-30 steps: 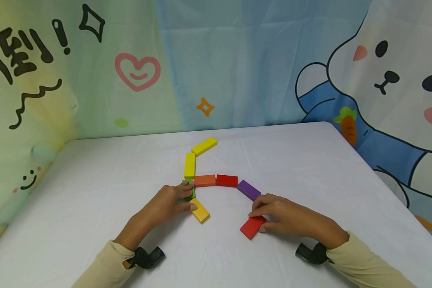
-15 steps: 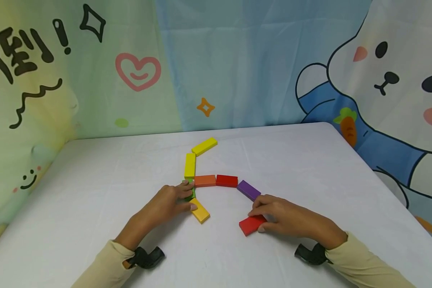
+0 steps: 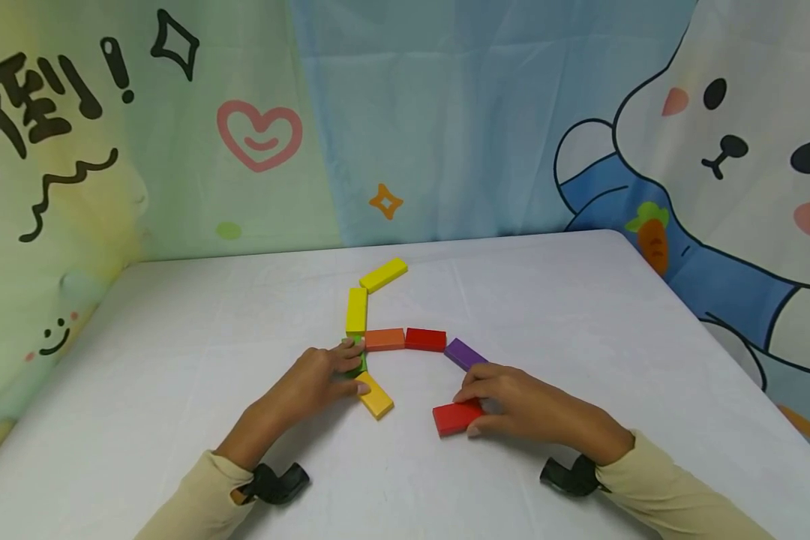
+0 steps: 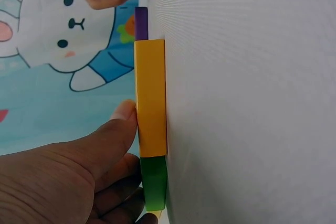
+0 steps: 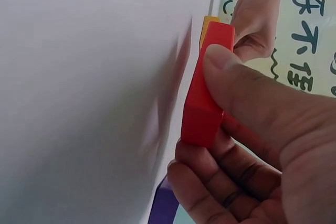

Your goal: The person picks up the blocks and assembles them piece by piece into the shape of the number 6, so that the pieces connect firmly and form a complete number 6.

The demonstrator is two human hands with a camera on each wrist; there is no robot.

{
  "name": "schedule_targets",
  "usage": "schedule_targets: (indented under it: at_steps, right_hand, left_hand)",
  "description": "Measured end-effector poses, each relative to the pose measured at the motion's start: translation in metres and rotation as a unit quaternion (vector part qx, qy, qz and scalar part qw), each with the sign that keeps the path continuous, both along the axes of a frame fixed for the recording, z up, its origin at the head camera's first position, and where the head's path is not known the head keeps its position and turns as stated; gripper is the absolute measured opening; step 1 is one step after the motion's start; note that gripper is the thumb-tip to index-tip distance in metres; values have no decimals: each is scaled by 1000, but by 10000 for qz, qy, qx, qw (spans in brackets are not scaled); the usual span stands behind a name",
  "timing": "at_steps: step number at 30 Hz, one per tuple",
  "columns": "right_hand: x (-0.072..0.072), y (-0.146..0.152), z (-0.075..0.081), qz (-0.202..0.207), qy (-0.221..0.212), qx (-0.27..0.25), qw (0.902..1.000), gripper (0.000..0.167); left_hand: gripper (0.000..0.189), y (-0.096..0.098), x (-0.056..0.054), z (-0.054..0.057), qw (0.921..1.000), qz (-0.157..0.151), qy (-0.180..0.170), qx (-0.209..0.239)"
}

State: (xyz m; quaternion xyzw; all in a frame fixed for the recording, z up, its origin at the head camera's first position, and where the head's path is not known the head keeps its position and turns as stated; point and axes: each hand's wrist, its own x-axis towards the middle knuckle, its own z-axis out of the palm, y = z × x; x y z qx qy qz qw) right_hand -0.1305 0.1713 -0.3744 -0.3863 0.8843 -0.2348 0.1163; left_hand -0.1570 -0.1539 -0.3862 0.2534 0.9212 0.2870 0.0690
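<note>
My right hand [image 3: 526,405] pinches a red block [image 3: 451,419] between thumb and fingers. In the right wrist view the thumb presses one face of that red block [image 5: 202,114], and it looks raised slightly off the table. A purple block [image 3: 464,352] lies just beyond the fingers. On the other side, my left hand [image 3: 317,375] rests its fingers on a green block [image 4: 154,182], while its thumb touches an orange-yellow block [image 4: 151,98]. Most of the green block is hidden under the fingers in the head view.
An orange block [image 3: 385,340] and another red block [image 3: 425,340] lie end to end, leading to the purple one. Two yellow blocks [image 3: 356,310] curve away behind the left hand. The white-covered table [image 3: 196,315] meets a printed curtain [image 3: 445,135] at the back.
My right hand has shifted left, and the red block in it has turned from slanted to nearly level across the view. My left hand has stayed in place.
</note>
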Motion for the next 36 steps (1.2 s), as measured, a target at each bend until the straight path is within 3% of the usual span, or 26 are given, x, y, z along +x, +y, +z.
schedule_targets:
  at_steps: [5,12,36]
  right_hand:
    - [0,-8,0,-20,-213,-5,9998,35]
    - [-2,-17,2,115,-102,2,9999,36]
    - [-8,-44,-3,-107,-40,73,9999,37]
  left_hand:
    - [57,0,0,1,10000,-17,41,7]
    - [57,0,0,1,10000,66,-18,-7]
    - [56,1,-1,-1,10000,52,-66,-11]
